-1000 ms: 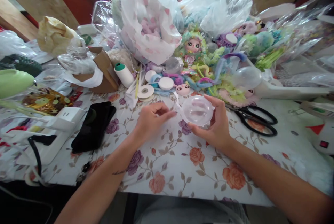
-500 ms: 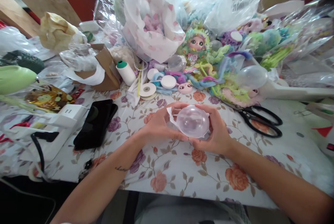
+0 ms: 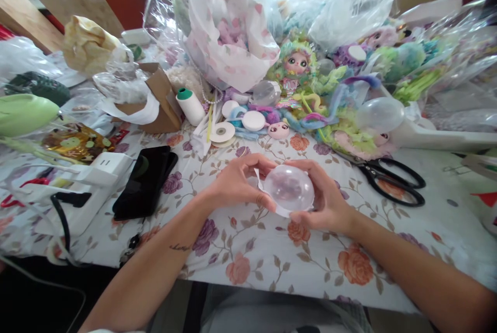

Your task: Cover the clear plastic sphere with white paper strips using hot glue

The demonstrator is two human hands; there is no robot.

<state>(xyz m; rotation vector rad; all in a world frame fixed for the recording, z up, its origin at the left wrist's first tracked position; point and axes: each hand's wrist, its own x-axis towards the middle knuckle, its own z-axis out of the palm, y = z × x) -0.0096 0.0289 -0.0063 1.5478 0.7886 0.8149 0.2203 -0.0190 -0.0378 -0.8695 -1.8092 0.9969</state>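
Between my two hands is a clear, round plastic ball (image 3: 289, 190), held just above the flowered tablecloth (image 3: 248, 242). My left hand (image 3: 246, 183) grips its left side, thumb at the front and fingers behind. On the opposite side my right hand (image 3: 328, 196) curls round the ball, thumb low in front and fingers over the top edge. A thin white strip (image 3: 258, 178) with a jagged end sticks up at the ball's left edge, near my left fingers. The far underside of the ball is hidden.
Black scissors (image 3: 392, 180) lie to the right; two dark phones (image 3: 143, 183) and a white power strip (image 3: 83, 193) to the left. Behind are a ribbon spool (image 3: 222, 132), a thread cone (image 3: 190, 106), a doll face (image 3: 278, 130), a dressed doll (image 3: 297, 66) and plastic bags (image 3: 233, 63).
The ball has tilted, so its domed face now turns more upward, and it sits slightly lower in view. My left fingers have shifted a little away from its left edge.
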